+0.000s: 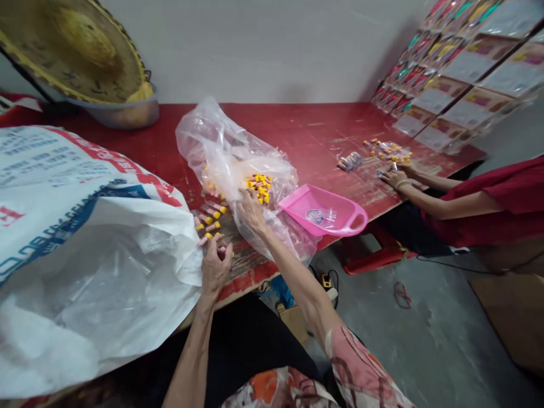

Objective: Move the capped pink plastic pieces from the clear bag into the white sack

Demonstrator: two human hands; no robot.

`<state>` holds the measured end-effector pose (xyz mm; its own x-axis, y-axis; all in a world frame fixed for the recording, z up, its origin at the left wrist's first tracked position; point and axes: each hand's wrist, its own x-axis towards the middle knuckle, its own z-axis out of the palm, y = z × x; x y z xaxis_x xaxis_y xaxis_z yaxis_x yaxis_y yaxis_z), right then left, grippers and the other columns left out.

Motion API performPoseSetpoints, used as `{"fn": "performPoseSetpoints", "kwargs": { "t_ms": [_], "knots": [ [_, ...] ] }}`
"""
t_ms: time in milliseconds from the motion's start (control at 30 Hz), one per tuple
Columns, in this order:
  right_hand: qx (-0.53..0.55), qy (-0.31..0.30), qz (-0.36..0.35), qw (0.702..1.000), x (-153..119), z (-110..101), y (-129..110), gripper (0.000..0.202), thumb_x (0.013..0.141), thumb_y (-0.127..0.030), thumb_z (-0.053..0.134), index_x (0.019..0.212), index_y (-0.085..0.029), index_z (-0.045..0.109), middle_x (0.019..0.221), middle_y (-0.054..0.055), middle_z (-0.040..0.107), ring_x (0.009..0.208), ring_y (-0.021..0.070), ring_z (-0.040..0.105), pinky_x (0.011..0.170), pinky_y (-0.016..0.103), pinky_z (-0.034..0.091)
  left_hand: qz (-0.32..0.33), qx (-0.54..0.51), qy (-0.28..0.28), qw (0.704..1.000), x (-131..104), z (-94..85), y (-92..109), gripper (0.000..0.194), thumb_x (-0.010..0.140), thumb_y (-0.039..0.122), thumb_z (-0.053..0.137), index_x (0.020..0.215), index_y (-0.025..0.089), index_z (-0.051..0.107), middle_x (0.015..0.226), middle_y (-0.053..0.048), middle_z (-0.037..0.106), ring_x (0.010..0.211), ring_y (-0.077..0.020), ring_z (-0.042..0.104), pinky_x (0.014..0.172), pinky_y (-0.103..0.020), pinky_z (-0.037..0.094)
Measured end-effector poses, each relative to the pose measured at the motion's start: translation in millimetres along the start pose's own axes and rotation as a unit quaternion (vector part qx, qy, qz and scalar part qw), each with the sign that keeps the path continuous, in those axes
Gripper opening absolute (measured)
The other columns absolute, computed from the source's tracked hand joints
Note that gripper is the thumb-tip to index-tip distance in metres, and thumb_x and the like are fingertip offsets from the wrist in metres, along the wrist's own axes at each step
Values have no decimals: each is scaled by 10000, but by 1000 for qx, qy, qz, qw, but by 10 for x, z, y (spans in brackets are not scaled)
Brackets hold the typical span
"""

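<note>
My left hand (217,264) is at the table's front edge, its fingers curled round a small pink tube with a yellow cap, partly hidden by them. Just beyond it, several such capped tubes (209,220) lie in loose rows on the wood. My right hand (252,212) is at the mouth of a clear plastic bag (212,133), fingers bent against the film and the heap of yellow-capped tubes (260,186) inside. What those fingertips hold is hidden. Right of the bag, a pink plastic scoop (340,218) has a few clear pieces in it.
A big white printed sack (97,249) crowds the left side. Behind it, a straw hat (80,48) rests on a tub (127,113). A co-worker's hands (397,177) handle small items at the table's right. Packaged goods (463,85) are stacked at the far right.
</note>
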<state>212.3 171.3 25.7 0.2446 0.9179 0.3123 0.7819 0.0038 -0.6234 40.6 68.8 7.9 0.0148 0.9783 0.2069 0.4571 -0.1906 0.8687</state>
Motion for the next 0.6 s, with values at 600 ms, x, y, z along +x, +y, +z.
{"fn": "performPoseSetpoints", "kwargs": {
  "t_ms": [600],
  "knots": [
    [-27, -20, -60, 998, -990, 41, 68, 375, 1092, -291, 475, 1422, -211, 634, 1439, 130, 658, 1284, 254, 627, 1104, 414, 513, 261, 133, -1, 956, -122, 38, -138, 245, 1042, 275, 475, 1214, 201, 632, 1112, -115, 747, 965, -251, 712, 912, -397, 557]
  ]
}}
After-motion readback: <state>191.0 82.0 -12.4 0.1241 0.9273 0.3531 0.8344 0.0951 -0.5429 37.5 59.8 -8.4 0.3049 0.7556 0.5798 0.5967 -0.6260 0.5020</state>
